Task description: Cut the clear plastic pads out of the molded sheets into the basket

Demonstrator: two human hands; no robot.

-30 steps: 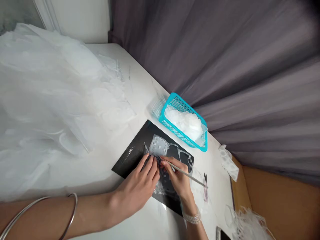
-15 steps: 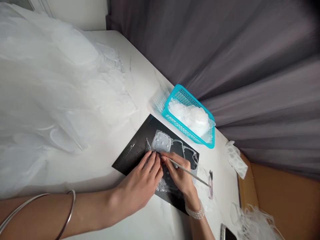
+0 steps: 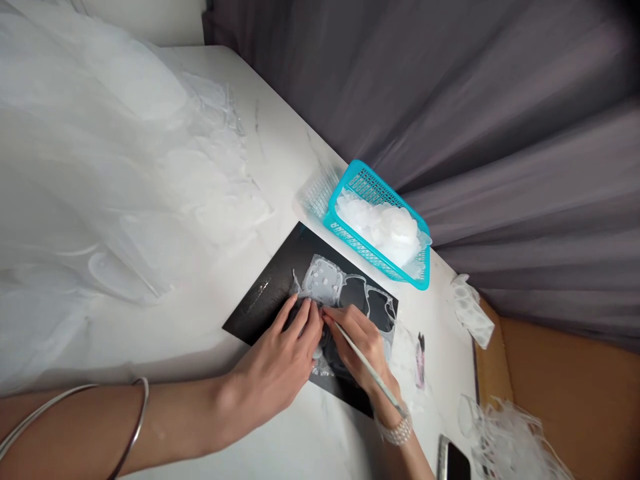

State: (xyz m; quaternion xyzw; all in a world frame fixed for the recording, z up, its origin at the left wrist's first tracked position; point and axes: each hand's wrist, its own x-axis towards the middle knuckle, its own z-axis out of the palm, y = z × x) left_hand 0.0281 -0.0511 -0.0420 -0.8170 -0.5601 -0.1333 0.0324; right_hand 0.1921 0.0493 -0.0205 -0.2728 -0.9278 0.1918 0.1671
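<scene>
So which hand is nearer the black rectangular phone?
Right hand: nearer, up and left of the black rectangular phone. Left hand: farther, beyond the right hand, further left of the phone.

Worn items, two bare forearms:

Left forearm (image 3: 90, 421): one thin, polished silver-toned bangle (image 3: 142, 415), plain open hoop, hanging loose above the left hand (image 3: 273, 353).

Right wrist (image 3: 395, 432): one bracelet of small white pearl-like beads, several strands wide, set just behind the right hand (image 3: 357, 343).

Fingernails (image 3: 327, 319): rounded, of modest length, pale; polish cannot be made out.

No further adornment visible on either hand.
</scene>
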